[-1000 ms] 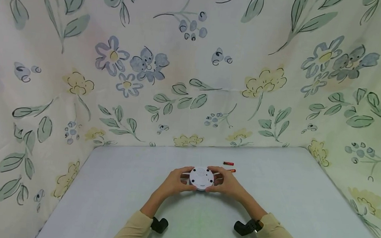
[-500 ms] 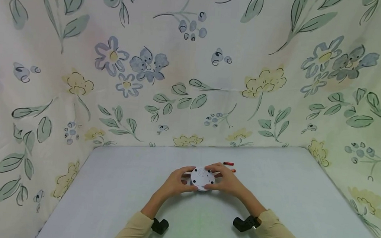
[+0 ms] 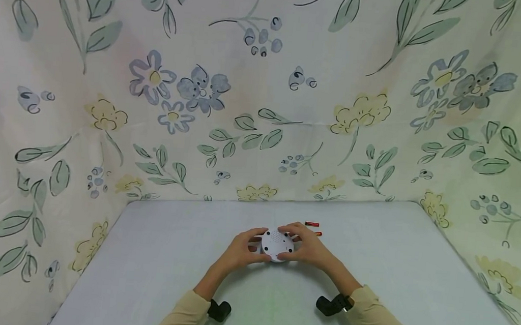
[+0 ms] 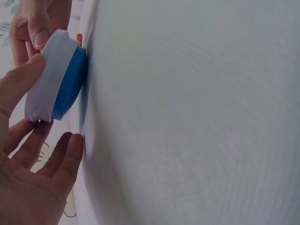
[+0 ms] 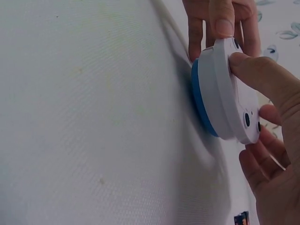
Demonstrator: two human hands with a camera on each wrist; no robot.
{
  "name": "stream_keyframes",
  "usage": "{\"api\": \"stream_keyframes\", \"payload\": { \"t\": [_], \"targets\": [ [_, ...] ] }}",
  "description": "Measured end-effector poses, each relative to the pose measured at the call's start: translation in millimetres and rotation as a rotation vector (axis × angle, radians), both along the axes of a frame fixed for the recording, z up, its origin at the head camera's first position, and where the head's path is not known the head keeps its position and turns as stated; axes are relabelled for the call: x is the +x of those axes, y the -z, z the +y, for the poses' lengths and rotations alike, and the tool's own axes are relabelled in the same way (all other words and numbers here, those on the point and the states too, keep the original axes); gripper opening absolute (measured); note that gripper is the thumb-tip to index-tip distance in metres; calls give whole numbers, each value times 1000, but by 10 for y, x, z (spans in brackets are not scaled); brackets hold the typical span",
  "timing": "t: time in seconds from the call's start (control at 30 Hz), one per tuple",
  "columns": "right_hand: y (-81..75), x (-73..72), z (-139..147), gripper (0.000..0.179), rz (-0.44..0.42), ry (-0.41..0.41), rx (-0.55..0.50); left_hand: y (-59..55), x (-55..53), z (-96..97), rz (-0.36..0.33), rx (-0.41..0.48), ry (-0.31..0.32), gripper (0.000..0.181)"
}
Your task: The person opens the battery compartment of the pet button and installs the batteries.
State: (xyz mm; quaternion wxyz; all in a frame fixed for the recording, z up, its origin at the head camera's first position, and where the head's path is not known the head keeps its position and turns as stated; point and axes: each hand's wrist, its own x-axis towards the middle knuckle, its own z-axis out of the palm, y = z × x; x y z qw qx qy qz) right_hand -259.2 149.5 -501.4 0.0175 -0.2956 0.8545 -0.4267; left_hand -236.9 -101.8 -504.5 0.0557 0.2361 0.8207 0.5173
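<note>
Between my hands is a round white device [image 3: 277, 245] with dark feet and a patch of small holes on its upturned side. Its lower side is blue, as the left wrist view shows the device [image 4: 49, 79] edge-on, just over the tabletop. My left hand [image 3: 241, 250] grips its left rim, thumb at the near edge and fingers at the far edge. My right hand [image 3: 310, 248] holds the right rim in the same way, its thumb pressing the upturned side in the right wrist view. Whether the device touches the table I cannot tell.
Two red batteries, a farther battery [image 3: 312, 224] and a nearer battery [image 3: 318, 234], lie beyond my right hand; its fingers partly hide the nearer one. A white cloth covers the table [image 3: 166, 257]. Floral curtain [image 3: 261, 147] hangs behind and at both sides.
My right hand has shifted slightly left, its fingers and thumb reaching farther over the device. The device has moved a little to the right. The left hand has hardly moved.
</note>
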Motion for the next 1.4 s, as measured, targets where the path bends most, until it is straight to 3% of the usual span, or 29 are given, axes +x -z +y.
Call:
{"api": "stream_keyframes", "payload": {
  "t": [0.27,0.6,0.9,1.17,1.4],
  "targets": [
    [-35,-12,21,72,-14,-18,31,0,0,12,17,22,29,73],
    [-93,-36,32,69,-33,-49,58,-8,6,41,24,46,23,72],
    [-103,-50,30,67,-27,-61,73,-264,127,92,6,87,55,69],
    [-151,-53,7,70,-18,-72,130,-27,2,72,17,68,44,73],
    [-214,-65,-14,68,-48,-92,163,-15,-34,72,5,75,50,74]
  ]
}}
